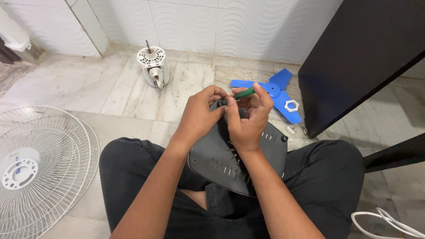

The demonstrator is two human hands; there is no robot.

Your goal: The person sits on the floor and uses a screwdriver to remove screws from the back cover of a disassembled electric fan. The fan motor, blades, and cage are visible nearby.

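I sit cross-legged on the floor with a dark grey vented plastic fan cover (221, 161) resting on my lap. My left hand (201, 116) grips the top edge of the cover, fingers pinched near a small round hole. My right hand (248, 121) holds a green-handled screwdriver (245, 93) at that same top edge; its tip is hidden behind my fingers. Both hands touch each other over the cover.
A white fan motor (152, 66) stands on the marble floor ahead. A blue fan blade (276, 90) with a white plastic nut (291, 106) lies to the right, beside a dark cabinet (354, 57). White wire fan guards (35, 170) lie at left; a white cord (389, 221) at bottom right.
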